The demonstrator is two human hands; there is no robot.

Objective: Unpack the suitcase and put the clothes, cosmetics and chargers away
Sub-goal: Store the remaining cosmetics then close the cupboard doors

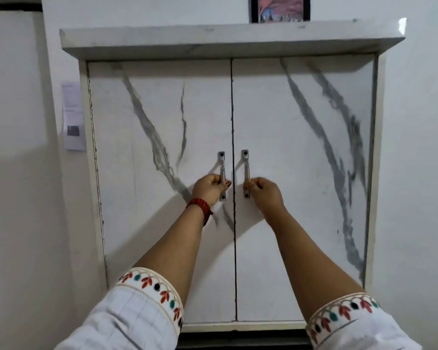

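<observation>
The left hand [209, 189], with a red beaded bracelet [199, 204] on its wrist, curls around the left slim metal handle [222, 170]. The right hand [266, 193] curls around the matching right handle [245, 168]. The white, grey-veined marble-look cupboard [162, 223] stands straight ahead, both doors closed. Its pale stone ledge [225, 39] carries a dark-framed picture [280, 8]. A printed paper [72, 117] hangs on the wall to the left.
</observation>
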